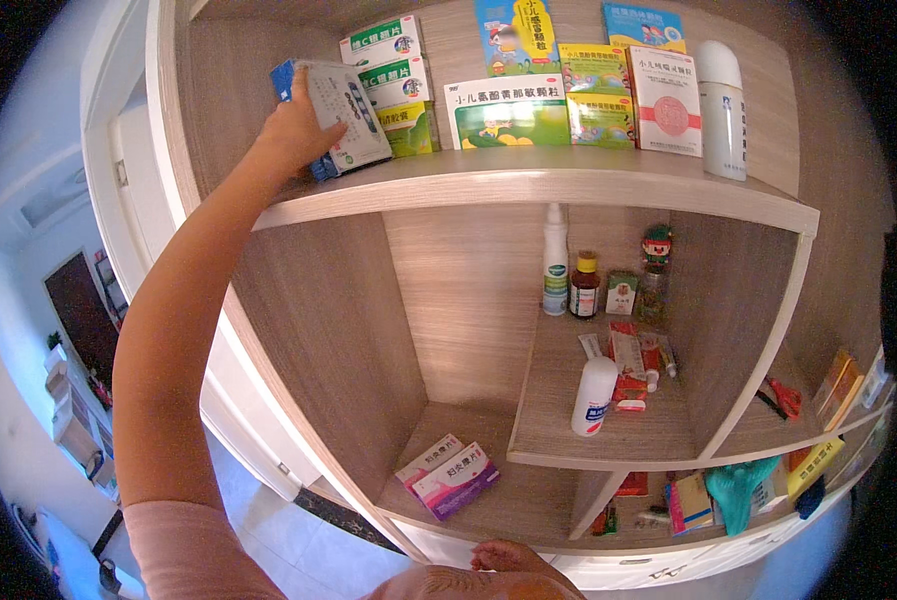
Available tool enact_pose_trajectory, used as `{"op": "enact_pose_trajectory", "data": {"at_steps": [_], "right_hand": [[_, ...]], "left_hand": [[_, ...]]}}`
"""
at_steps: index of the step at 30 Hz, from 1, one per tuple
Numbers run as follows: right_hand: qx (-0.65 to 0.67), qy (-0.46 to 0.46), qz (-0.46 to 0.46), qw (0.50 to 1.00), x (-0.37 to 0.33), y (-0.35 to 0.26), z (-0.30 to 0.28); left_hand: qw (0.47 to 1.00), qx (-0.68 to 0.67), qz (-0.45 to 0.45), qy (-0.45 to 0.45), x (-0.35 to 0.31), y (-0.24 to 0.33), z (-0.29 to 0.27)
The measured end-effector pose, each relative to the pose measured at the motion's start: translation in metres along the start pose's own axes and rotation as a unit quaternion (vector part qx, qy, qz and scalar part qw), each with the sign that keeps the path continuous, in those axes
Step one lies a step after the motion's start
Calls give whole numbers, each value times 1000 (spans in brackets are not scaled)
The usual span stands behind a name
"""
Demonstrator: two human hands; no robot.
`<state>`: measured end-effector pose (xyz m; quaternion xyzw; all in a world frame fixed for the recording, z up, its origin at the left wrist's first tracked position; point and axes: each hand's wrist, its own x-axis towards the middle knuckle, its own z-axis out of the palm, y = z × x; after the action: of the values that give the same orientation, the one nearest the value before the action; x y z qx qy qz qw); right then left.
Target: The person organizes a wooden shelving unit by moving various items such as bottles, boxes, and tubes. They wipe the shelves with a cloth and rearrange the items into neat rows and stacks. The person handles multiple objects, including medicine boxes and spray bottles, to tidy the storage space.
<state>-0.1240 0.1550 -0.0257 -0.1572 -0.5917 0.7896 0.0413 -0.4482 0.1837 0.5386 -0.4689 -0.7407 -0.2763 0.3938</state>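
My left hand (296, 128) is raised to the top shelf (528, 185) of a wooden cabinet and grips a white and blue medicine box (345, 115), tilted, at the shelf's left end. Right beside it stands a stack of green and white boxes (393, 85). My right hand (498, 572) is at the bottom edge, low in front of the cabinet; only a small part of it shows, with nothing seen in it.
More medicine boxes (568, 95) and a white spray can (720, 110) line the top shelf. The middle shelf (608, 430) holds bottles, tubes and a lying white can (593, 395). Two purple and white boxes (448, 478) lie lower left. Red scissors (783, 397) rest at right.
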Motion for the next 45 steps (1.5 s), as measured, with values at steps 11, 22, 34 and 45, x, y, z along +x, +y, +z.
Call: {"op": "enact_pose_trajectory", "data": {"at_steps": [11, 22, 34, 45], "right_hand": [[-20, 21, -9, 1000, -5, -7, 9], [160, 37, 141, 976, 4, -21, 10], [166, 57, 154, 972, 6, -28, 16], [199, 67, 108, 972, -14, -25, 21]], "left_hand": [[1000, 3, 20, -21, -12, 5, -11], [999, 5, 49, -2, -2, -28, 6], [998, 18, 56, 23, -13, -15, -2], [941, -173, 119, 264, -171, 30, -53]]}}
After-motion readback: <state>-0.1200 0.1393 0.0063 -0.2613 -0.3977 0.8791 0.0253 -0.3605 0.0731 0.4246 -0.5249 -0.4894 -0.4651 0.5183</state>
